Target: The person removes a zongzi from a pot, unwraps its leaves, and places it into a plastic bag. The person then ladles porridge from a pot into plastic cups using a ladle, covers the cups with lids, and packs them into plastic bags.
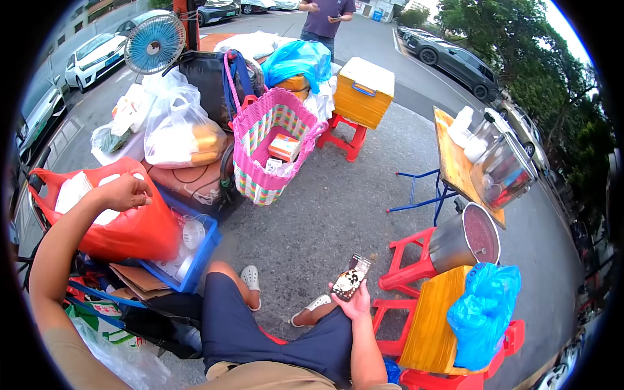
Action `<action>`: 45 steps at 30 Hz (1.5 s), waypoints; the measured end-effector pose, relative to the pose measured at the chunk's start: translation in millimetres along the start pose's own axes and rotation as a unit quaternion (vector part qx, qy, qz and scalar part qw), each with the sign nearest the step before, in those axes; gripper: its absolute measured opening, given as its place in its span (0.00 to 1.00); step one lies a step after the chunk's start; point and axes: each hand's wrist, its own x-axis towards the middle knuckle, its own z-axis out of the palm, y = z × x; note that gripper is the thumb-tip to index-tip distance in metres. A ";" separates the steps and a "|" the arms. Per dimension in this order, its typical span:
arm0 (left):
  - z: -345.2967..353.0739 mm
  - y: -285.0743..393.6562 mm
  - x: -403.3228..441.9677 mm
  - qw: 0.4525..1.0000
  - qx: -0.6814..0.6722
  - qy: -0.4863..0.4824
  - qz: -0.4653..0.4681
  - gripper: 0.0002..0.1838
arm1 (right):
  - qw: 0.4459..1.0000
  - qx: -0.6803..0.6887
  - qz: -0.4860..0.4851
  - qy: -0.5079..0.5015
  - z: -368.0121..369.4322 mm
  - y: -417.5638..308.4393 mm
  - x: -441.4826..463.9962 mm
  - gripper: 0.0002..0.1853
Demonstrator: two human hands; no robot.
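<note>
My right hand (pixel 355 304) is closed around a mobile phone (pixel 351 278) above my right knee; its lit screen shows a dark and light picture. On the left, my left hand (pixel 128 192) hangs over the front of a large red plastic bag (pixel 130 233), its fingers loosely bent and partly apart, with nothing visible in them. White packets (pixel 73 193) stick out of that bag. Below it, a blue crate (pixel 209 250) holds clear plastic cups or lids (pixel 190 235).
Ahead stands a pink woven basket (pixel 244 166) with small boxes inside. At right are a steel pot (pixel 452 240) on a red stool, wooden boxes (pixel 422 318) and a folding table (pixel 448 153). A person (pixel 328 19) stands beyond; parked cars (pixel 455 58) line the road.
</note>
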 end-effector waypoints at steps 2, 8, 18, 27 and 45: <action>4.4 -6.5 2.9 0.999 0.024 0.001 0.024 0.18 | 1.000 -0.006 -0.004 0.008 1.5 0.0 -4.0 0.37; 4.0 15.7 -0.9 0.997 -0.082 -0.011 -0.009 0.15 | 0.995 -0.095 0.030 0.030 45.8 21.4 20.2 0.39; 5.0 -20.7 23.7 0.987 -0.012 0.155 0.029 0.15 | 0.966 -0.232 0.071 -0.090 315.9 12.5 205.7 0.43; -30.5 -53.7 22.4 0.981 -0.088 0.168 -0.048 0.12 | 0.970 -0.173 0.036 0.169 406.8 18.3 381.3 0.31; -52.2 -118.6 19.7 0.817 -0.404 0.308 -0.274 0.23 | 0.856 -0.217 0.170 0.437 257.4 106.5 508.2 0.39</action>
